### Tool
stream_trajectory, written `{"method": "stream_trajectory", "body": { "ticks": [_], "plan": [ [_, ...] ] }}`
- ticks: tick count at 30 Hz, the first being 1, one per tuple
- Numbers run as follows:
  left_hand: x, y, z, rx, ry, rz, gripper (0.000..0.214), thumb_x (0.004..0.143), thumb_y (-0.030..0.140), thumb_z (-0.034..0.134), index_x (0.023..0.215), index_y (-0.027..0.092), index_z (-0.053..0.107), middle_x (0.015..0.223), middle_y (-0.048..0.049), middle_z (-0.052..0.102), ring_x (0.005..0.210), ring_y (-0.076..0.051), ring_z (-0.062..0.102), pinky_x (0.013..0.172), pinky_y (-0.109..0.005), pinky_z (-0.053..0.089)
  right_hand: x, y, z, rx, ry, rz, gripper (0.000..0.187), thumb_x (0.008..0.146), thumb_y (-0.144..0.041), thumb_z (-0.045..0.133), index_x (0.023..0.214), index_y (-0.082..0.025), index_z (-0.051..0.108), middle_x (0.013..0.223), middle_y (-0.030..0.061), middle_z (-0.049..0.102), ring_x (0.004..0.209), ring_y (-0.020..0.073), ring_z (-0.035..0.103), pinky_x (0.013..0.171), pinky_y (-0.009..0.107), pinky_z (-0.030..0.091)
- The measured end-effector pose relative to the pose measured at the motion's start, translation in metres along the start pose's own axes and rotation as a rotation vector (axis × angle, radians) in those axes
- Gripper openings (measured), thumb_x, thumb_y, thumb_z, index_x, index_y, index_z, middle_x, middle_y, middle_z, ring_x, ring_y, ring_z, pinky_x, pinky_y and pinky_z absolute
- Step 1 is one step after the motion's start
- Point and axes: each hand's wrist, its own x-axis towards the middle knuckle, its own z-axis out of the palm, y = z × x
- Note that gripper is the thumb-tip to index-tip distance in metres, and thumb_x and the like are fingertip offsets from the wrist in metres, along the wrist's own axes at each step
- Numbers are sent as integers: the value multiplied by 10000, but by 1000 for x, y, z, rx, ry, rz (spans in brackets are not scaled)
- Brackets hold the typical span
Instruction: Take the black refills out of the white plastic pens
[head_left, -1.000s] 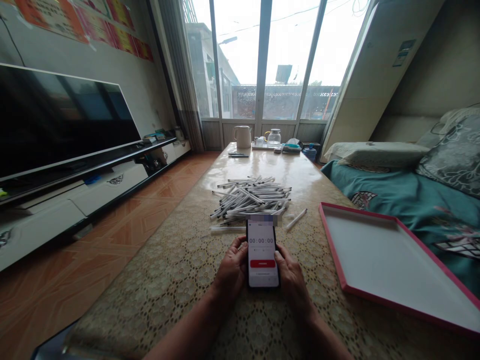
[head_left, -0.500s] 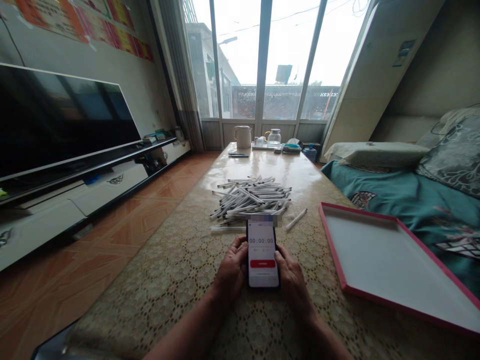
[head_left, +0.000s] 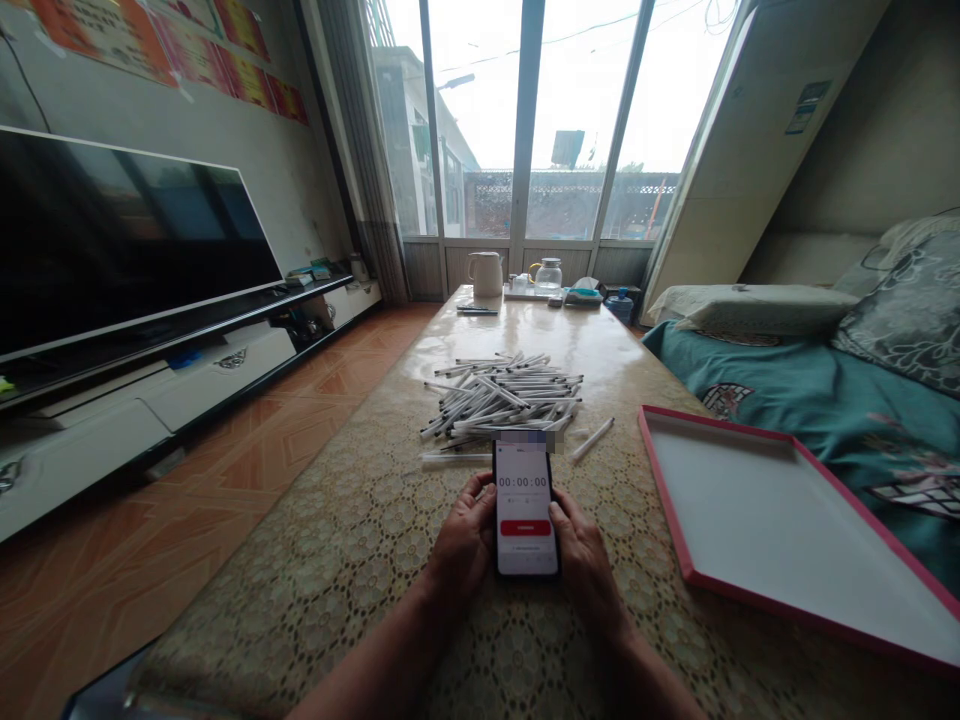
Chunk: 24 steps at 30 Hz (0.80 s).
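Observation:
Between my two hands I hold a smartphone [head_left: 526,555] upright, its lit screen facing me with a timer at 00:00:00 and a red button. My left hand [head_left: 463,530] is closed on the phone's left edge, and my right hand [head_left: 583,545] grips the right edge, thumb along its side. Just beyond the phone lies a loose pile of white pens [head_left: 502,395] with dark tips, pointing many ways. One pen [head_left: 594,439] rests apart on the pile's right. A shallow pink-edged box lid [head_left: 787,540] with a white inside lies at the right of the table.
The long table [head_left: 315,560] has a flower-patterned cover. At its far end stand a beige kettle [head_left: 486,273], a glass pitcher [head_left: 548,276] on a tray and a tissue pack [head_left: 583,293]. A television [head_left: 127,240] is on the left, a teal-covered sofa [head_left: 787,390] on the right.

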Motion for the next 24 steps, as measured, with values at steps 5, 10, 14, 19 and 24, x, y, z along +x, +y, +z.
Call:
{"method": "stream_trajectory", "body": {
  "ticks": [5,10,14,19,24],
  "plan": [
    [0,1,2,-6,-4,-2,231,782,171,638,969,165,501,796,-64,702,752,-206,685,702,-327,542,0,2,0,-13,0,-1,416,897,-425,364,1140,-171,587,1022,89,682,921,236,618,813,332,468],
    [1,0,0,-3,-24,12,235,777,170,644,967,160,506,772,-53,701,708,-195,684,687,-324,543,0,-1,0,-12,-17,9,435,892,-437,357,1147,-165,581,1019,90,677,904,232,617,779,316,471],
    [-1,1,2,12,-12,6,235,777,176,649,964,161,507,756,-47,698,747,-211,690,727,-345,540,1,0,0,-24,-2,13,443,885,-446,366,1140,-160,587,986,86,680,894,229,614,770,308,471],
    [-1,2,4,-9,-12,5,252,752,186,681,943,160,518,751,-49,695,764,-227,692,735,-352,539,1,2,0,-13,-2,11,439,881,-449,377,1128,-165,603,941,85,694,868,231,623,758,307,476],
    [1,0,0,-29,1,-6,253,768,173,662,976,163,518,813,-67,701,745,-204,688,705,-326,543,1,0,0,-15,9,-5,432,876,-446,386,1123,-173,611,947,85,697,863,234,627,764,320,484]
  ]
}}
